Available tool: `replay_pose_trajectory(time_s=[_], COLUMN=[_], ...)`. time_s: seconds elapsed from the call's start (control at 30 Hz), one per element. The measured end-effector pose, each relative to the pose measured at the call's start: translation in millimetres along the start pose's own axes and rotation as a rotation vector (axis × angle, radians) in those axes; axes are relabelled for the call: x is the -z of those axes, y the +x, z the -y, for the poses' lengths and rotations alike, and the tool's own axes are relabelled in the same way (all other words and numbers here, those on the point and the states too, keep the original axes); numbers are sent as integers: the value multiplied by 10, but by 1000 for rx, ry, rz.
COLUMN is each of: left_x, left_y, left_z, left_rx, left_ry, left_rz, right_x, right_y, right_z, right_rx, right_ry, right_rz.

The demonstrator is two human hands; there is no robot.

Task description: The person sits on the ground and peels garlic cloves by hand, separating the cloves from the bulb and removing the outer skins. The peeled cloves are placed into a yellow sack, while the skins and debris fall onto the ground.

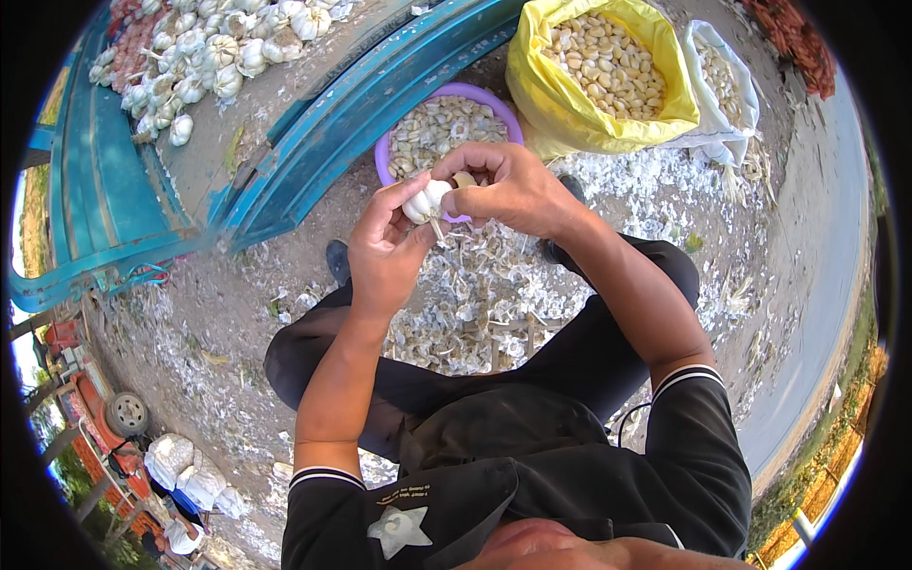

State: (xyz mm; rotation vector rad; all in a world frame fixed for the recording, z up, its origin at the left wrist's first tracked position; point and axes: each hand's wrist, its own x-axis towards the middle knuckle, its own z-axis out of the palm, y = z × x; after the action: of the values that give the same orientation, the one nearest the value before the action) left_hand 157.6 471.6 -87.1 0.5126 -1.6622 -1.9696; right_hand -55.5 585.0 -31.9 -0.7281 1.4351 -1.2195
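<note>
A white garlic bulb (pixel 426 202) is held by my left hand (pixel 385 249), its fingers on one side and the thumb near the dry stem. Against the bulb's other side rests the thumb of my right hand (pixel 524 191). Between that thumb and the curled fingers sits a small tan-brown piece (pixel 464 180), mostly hidden, so I cannot tell exactly what it is. Just beyond both hands, a purple plastic basin (pixel 382 153) on the ground holds many loose garlic cloves (pixel 450 128). My hands cover part of its near rim.
A yellow sack (pixel 531 100) and a white sack (pixel 747 107) of cloves stand beyond the basin. Whole bulbs (pixel 228 53) lie on a blue metal truck bed (pixel 342 107) at left. Papery skins (pixel 484 285) litter the ground. A red vehicle (pixel 96 406) and a person (pixel 182 534) appear lower left.
</note>
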Motion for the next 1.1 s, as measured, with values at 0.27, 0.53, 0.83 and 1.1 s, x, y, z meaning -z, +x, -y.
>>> replay_pose_trajectory(time_s=[0.27,0.53,0.83,1.1], left_x=[-64,-27,-62,14], left_y=[93,45,-21,-12], left_z=[-157,-130,-12,9], left_rx=[148,270,62,81], left_ry=[-249,-284,62,6], left_rz=[-90,-176,-126,-40], right_x=[72,-12,-75,-76], right_y=[135,166,35,16], right_z=[-157,-181,-34,6], right_rx=[-199,-293,-53,31], right_ry=[625,905,54,-88], right_rz=[74,-256,-9,21])
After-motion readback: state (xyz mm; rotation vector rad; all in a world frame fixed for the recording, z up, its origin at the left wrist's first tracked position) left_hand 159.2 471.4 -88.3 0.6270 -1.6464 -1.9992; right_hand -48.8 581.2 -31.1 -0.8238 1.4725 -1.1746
